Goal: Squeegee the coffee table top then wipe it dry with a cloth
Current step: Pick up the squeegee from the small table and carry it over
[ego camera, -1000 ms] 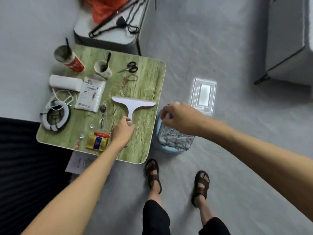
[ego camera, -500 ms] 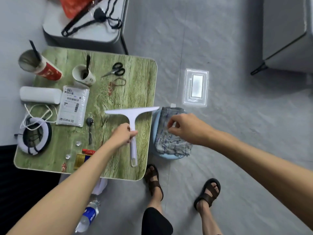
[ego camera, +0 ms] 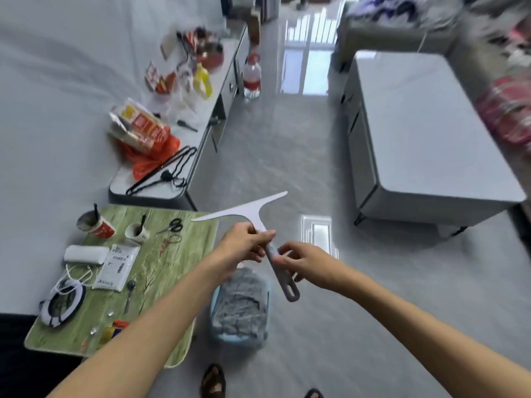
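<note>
Your left hand curled round neck of white T-shaped plastic squeegee, held midair at centre. Your right hand pinches its grey handle. Glossy grey coffee table at 2 o'clock.

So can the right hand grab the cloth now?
Probably yes: the cloth lies uncovered in the tub below, but the right hand pinches the squeegee handle and must let go first.
</note>
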The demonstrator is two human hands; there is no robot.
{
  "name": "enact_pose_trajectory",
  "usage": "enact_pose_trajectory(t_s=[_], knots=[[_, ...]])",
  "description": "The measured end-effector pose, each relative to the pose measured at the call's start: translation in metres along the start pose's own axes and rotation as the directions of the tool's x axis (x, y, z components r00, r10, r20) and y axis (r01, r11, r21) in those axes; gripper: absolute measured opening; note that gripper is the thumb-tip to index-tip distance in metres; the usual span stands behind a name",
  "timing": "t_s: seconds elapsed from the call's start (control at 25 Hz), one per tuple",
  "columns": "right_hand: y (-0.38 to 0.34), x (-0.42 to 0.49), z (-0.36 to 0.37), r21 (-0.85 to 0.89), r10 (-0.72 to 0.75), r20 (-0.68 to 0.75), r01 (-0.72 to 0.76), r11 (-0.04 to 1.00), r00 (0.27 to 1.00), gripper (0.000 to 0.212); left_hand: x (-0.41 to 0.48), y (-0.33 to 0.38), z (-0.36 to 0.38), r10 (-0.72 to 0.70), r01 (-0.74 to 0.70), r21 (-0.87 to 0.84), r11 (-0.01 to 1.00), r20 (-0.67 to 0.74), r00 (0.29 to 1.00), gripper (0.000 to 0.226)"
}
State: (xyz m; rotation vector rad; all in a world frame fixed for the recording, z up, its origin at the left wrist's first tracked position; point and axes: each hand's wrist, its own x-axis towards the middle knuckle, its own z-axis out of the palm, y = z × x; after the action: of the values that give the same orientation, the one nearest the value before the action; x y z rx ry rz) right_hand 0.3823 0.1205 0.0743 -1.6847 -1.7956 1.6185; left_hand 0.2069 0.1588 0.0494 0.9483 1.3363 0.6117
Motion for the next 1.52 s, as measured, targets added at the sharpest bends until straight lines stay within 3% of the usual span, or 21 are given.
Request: enact_pose_trajectory(t_s=[0.16, 0.28, 0.48, 0.6, 0.72, 0.8, 1.12, 1.28, 1.52], knots=[[0.007, -0.068, -0.086, 0.104, -0.020, -0.118, 0.032, 0.994, 0.993, 0.004, -0.017, 0.073, 0.099, 0.078, -0.079, 0.010, 0.997, 0.061, 0.995, 0.019], [0.018, -0.077, -0.139, 0.132, 0.056, -0.220, -0.027, 0.991, 0.974, 0.012, -0.002, 0.113, 0.145, 0.088, -0.106, 0.123, 0.987, 0.144, 0.986, 0.018], [0.058, -0.028, -0.241, -0.089, 0.067, -0.378, -0.108, 0.990, 0.923, 0.017, 0.084, 0.169, 0.186, 0.105, -0.167, 0.419, 0.892, 0.167, 0.980, 0.012], [0.090, 0.017, -0.316, -0.194, 0.108, -0.421, -0.206, 0.959, 0.900, 0.025, 0.165, 0.206, 0.203, 0.147, -0.246, 0.628, 0.738, 0.206, 0.967, 0.019], [0.104, 0.055, -0.388, -0.209, 0.185, -0.442, -0.301, 0.930, 0.878, 0.025, 0.234, 0.261, 0.218, 0.159, -0.349, 0.842, 0.411, 0.311, 0.937, 0.029], [0.102, 0.080, -0.437, -0.219, 0.209, -0.448, -0.334, 0.917, 0.869, 0.025, 0.278, 0.301, 0.225, 0.160, -0.381, 0.867, 0.322, 0.347, 0.924, 0.035], [0.115, 0.224, -0.590, -0.136, 0.275, -0.351, -0.339, 0.931, 0.895, 0.027, 0.481, 0.401, 0.228, 0.056, -0.387, 0.884, 0.264, 0.386, 0.921, 0.037], [0.125, 0.337, -0.690, -0.100, 0.309, -0.292, -0.350, 0.931, 0.905, 0.022, 0.613, 0.467, 0.243, -0.009, -0.371, 0.867, 0.333, 0.396, 0.918, 0.038], [0.082, 0.480, -0.841, -0.111, 0.289, -0.326, -0.340, 0.934, 0.900, 0.023, 0.774, 0.584, 0.237, 0.061, -0.366, 0.846, 0.388, 0.372, 0.926, 0.036]])
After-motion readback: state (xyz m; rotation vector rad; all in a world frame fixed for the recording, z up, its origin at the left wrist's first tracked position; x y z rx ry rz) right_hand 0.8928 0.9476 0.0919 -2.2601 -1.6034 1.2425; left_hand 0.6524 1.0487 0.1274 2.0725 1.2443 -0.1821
